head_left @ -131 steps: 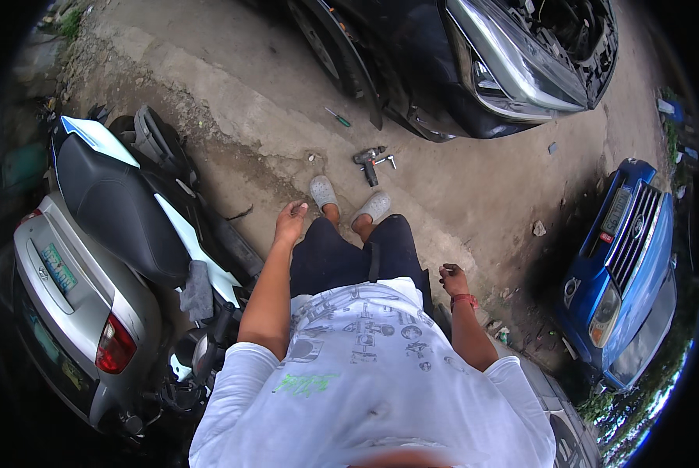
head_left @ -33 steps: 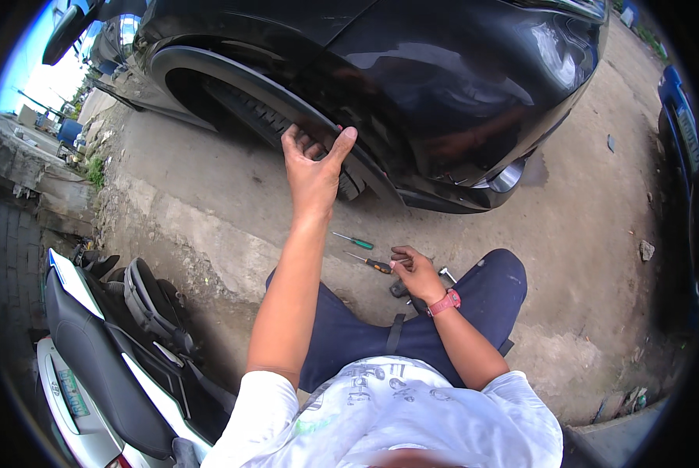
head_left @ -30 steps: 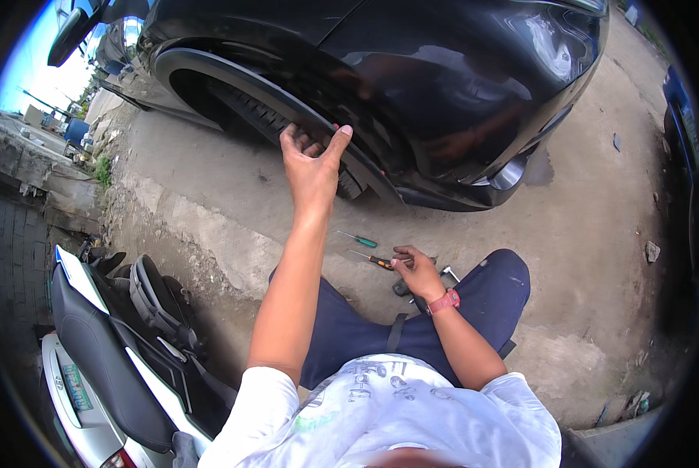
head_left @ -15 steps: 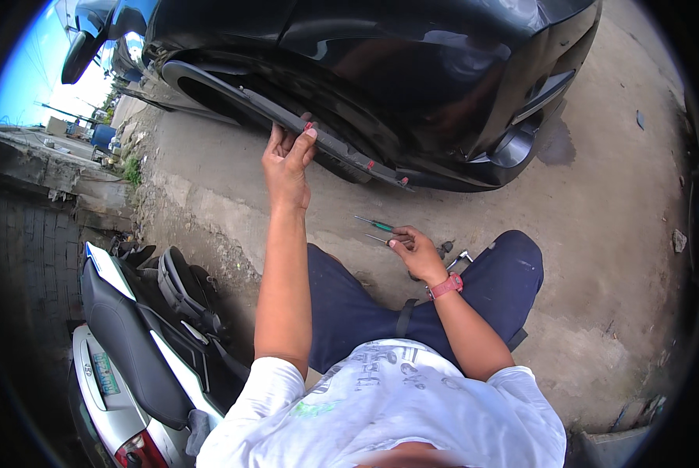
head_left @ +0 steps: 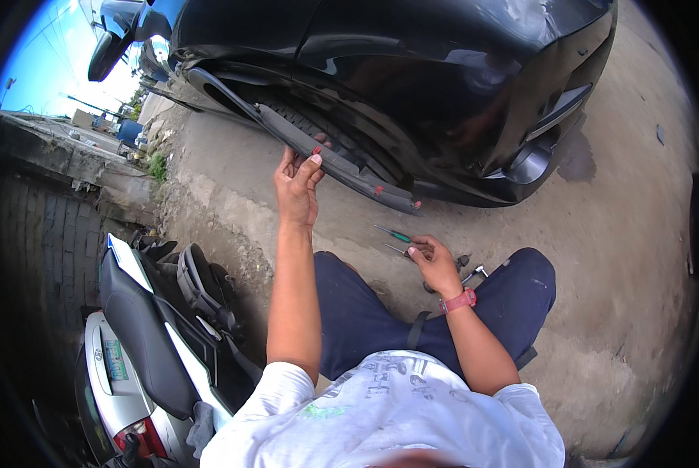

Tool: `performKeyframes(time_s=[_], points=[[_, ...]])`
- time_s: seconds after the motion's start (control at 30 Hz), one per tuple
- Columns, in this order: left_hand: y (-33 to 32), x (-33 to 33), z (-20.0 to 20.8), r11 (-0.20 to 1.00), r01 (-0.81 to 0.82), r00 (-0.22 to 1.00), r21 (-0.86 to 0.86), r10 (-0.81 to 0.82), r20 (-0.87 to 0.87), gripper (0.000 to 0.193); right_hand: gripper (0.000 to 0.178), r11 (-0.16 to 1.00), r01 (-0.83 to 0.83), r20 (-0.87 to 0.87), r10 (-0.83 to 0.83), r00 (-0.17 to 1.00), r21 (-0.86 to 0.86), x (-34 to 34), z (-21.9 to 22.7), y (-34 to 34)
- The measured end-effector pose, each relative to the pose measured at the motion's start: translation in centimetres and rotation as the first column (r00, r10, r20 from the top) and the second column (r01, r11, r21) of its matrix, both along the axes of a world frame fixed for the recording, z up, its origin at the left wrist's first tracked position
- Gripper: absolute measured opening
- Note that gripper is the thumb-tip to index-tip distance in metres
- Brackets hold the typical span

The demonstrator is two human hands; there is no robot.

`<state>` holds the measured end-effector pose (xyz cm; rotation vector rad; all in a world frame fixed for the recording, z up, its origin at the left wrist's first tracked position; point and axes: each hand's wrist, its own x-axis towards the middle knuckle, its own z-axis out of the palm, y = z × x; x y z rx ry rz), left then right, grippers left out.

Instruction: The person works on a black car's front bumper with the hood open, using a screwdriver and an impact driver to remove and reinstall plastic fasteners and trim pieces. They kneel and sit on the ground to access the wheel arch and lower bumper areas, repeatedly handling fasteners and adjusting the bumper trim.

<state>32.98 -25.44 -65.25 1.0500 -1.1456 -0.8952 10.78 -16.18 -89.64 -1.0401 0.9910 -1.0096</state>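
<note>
Concrete yard: left hand (head_left: 298, 186), fingers clamped on loose wheel-arch trim (head_left: 330, 160), steadying it; right hand (head_left: 433, 261) pinching green-handled screwdriver (head_left: 393, 233), ready.

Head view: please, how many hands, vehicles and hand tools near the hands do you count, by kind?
Hands: 2, left hand on the black wheel-arch trim, right hand
Cars: 1, black car
Scooters: 1, scooter
Screwdrivers: 1, green-handled screwdriver
Total: 5
</note>
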Motion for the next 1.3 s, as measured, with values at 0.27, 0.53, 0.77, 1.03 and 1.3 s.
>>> performKeyframes(time_s=[0.27, 0.53, 0.77, 1.03, 1.3], points=[[0.1, 0.2, 0.0, 0.999, 0.030, 0.999, -0.017, -0.030, -0.018, 0.060, 0.037, 1.000, -0.002, 0.002, 0.002, 1.000, -0.003, 0.5, -0.3, -0.3], [0.3, 0.8, -0.1, 1.000, 0.017, 1.000, 0.000, -0.017, 0.008, 0.061, 0.035, 1.000, -0.017, 0.042, 0.016, 0.999, 0.008, 1.3, -1.1, -0.6], [0.5, 0.1, 0.6, 0.999, -0.024, 0.999, 0.022, 0.023, 0.041, 0.062, 0.035, 1.000, -0.029, 0.029, 0.029, 0.999, -0.006, 1.7, -0.5, -0.8], [0.1, -0.3, -0.7, 0.994, -0.110, 0.983, 0.014, 0.107, 0.146, 0.059, 0.026, 0.889, 0.274, 0.141, -0.345, 0.928, 0.367, -2.9, -2.9, -2.8], [0.3, -1.4, -1.2, 0.965, -0.241, 0.905, -0.099, 0.260, 0.337, 0.075, 0.027, 0.832, 0.356, -0.124, -0.336, 0.934, 0.425, -0.1, -8.9, -3.9]])
